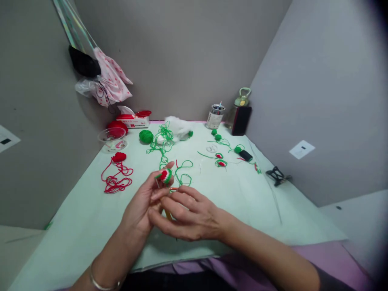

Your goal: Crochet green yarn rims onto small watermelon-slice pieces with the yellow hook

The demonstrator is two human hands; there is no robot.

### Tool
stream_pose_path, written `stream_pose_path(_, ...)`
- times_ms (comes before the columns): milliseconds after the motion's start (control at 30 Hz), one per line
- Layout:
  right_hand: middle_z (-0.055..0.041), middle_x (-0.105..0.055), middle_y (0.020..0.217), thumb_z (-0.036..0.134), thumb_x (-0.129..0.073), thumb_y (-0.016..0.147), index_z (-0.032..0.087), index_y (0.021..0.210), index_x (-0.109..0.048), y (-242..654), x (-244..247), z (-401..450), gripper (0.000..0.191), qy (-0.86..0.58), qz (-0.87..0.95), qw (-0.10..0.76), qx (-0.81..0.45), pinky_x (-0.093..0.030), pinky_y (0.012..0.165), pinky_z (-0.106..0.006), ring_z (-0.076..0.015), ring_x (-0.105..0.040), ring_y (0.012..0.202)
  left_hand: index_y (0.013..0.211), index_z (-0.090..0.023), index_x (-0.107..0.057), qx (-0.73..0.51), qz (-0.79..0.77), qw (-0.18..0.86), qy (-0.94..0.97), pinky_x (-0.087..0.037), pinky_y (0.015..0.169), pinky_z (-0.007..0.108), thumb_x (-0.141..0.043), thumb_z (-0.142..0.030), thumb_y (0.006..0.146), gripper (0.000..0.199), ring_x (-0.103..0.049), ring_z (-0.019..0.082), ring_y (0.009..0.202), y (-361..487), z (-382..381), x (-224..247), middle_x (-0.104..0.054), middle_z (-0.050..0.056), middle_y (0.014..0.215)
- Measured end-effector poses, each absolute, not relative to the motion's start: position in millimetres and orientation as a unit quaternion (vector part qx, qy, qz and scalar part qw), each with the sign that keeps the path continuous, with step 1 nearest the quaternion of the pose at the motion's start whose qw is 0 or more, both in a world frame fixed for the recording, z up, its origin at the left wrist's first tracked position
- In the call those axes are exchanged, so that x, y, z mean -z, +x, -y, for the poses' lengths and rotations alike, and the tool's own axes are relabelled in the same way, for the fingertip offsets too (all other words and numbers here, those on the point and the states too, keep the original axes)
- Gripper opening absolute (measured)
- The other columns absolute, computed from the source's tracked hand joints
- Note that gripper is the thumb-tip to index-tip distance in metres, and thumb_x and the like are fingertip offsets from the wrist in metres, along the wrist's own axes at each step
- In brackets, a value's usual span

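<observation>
My left hand (142,202) pinches a small crocheted piece (165,176) with a red middle, a white band and a green edge, held up over the table. Close against it, my right hand (190,214) has its fingers curled together near the left fingertips. A thin orange-and-yellow tool (168,215) shows in parts between the two hands; its kind is hidden by the fingers. Green yarn (183,173) lies in loops on the table just behind the hands.
Red yarn (118,185) tangles at left near a clear plastic bowl (112,139). Behind are a green yarn ball (146,136), white stuffing (178,127) and a tissue box (133,121). At right are small crocheted pieces (222,163), a pen can (216,117), a phone (241,121) and a black stand (276,176).
</observation>
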State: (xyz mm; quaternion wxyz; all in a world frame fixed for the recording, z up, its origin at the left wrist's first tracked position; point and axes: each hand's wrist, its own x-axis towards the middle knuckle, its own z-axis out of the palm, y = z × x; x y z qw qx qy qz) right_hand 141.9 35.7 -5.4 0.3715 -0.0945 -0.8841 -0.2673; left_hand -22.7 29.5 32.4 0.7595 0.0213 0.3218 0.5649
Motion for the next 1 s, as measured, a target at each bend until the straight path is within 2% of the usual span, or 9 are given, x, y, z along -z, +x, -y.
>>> stream_pose_path(133, -0.0054, -0.076, 0.109, 0.016, -0.059, 0.096, 0.019, 0.115, -0.077, 150, 14, -29, 0.026, -0.103, 0.89, 0.371, 0.246, -0.057, 0.104, -0.035, -0.0207, -0.065, 0.112, 0.117, -0.006, -0.072, -0.557, -0.309, 0.77, 0.013, -0.041, 0.041, 0.007, -0.041, -0.019, 0.11, 0.034, -0.04, -0.003, 0.033, -7, -24, -19, -0.067, 0.0, 0.07)
stream_pose_path(233, -0.008, -0.077, 0.103, 0.014, -0.059, 0.095, 0.015, 0.11, -0.077, 158, 17, -29, 0.024, -0.099, 0.898, 0.362, 0.231, -0.058, 0.103, -0.038, -0.0222, -0.068, 0.108, 0.115, -0.006, -0.074, -0.551, -0.294, 0.78, 0.028, -0.043, 0.045, 0.009, -0.054, -0.016, 0.104, 0.025, -0.042, 0.0, 0.04, 1, -23, -7, -0.061, -0.003, 0.067)
stream_pose_path(333, -0.009, -0.078, 0.096, 0.013, -0.057, 0.095, 0.014, 0.104, -0.076, 165, 17, -27, 0.022, -0.097, 0.898, 0.37, 0.218, -0.06, 0.1, -0.038, -0.0234, -0.071, 0.104, 0.112, -0.009, -0.076, -0.545, -0.298, 0.782, 0.05, -0.049, 0.053, 0.013, -0.07, -0.016, 0.094, 0.02, -0.053, 0.004, 0.051, 8, -20, 2, -0.061, -0.003, 0.068)
stream_pose_path(433, -0.0109, -0.079, 0.09, 0.011, -0.053, 0.096, 0.012, 0.101, -0.076, 172, 13, -22, 0.023, -0.108, 0.894, 0.387, 0.2, -0.063, 0.093, -0.035, -0.0226, -0.074, 0.098, 0.106, -0.012, -0.078, -0.553, -0.314, 0.768, 0.083, -0.055, 0.065, 0.016, -0.079, -0.015, 0.087, 0.02, -0.064, 0.008, 0.067, 13, -15, 3, -0.068, 0.0, 0.079)
stream_pose_path(533, -0.0098, -0.079, 0.089, 0.011, -0.056, 0.096, 0.018, 0.105, -0.075, 179, 11, -11, 0.022, -0.148, 0.882, 0.417, 0.161, -0.066, 0.079, -0.034, -0.0209, -0.075, 0.089, 0.104, -0.013, -0.079, -0.564, -0.321, 0.752, 0.109, -0.058, 0.072, 0.019, -0.084, -0.013, 0.081, 0.024, -0.067, 0.01, 0.072, 16, -7, 2, -0.073, 0.002, 0.085)
stream_pose_path(633, -0.0078, -0.078, 0.093, 0.008, -0.061, 0.094, 0.024, 0.119, -0.071, 183, 12, 3, 0.032, -0.231, 0.843, 0.482, 0.066, -0.065, 0.072, -0.032, -0.0201, -0.074, 0.086, 0.108, -0.013, -0.079, -0.553, -0.343, 0.743, 0.157, -0.058, 0.069, 0.02, -0.087, -0.018, 0.08, 0.03, -0.068, 0.012, 0.074, 17, -1, 1, -0.076, 0.004, 0.084)
stream_pose_path(767, -0.0079, -0.074, 0.104, 0.004, -0.061, 0.095, 0.027, 0.132, -0.069, 182, 19, 11, 0.044, -0.317, 0.755, 0.566, -0.096, -0.062, 0.077, -0.03, -0.0179, -0.071, 0.094, 0.11, -0.016, -0.078, -0.531, -0.366, 0.728, 0.233, -0.06, 0.077, 0.024, -0.086, -0.029, 0.083, 0.031, -0.07, 0.016, 0.085, 17, 4, 2, -0.078, 0.005, 0.09)
stream_pose_path(900, -0.0053, -0.073, 0.111, 0.012, -0.058, 0.101, 0.033, 0.123, -0.076, 176, 26, 7, 0.035, -0.351, 0.673, 0.61, -0.228, -0.059, 0.089, -0.031, -0.0178, -0.069, 0.106, 0.109, -0.019, -0.079, -0.529, -0.374, 0.711, 0.272, -0.059, 0.08, 0.026, -0.085, -0.029, 0.083, 0.028, -0.069, 0.016, 0.092, 19, 7, 2, -0.077, 0.005, 0.103)
stream_pose_path(1000, -0.0046, -0.075, 0.113, 0.021, -0.06, 0.103, 0.034, 0.116, -0.079, 172, 28, 4, 0.027, -0.364, 0.622, 0.612, -0.326, -0.057, 0.096, -0.033, -0.019, -0.068, 0.112, 0.11, -0.019, -0.078, -0.529, -0.379, 0.699, 0.297, -0.059, 0.082, 0.026, -0.083, -0.028, 0.084, 0.027, -0.068, 0.016, 0.091, 23, 7, 1, -0.074, 0.004, 0.098)
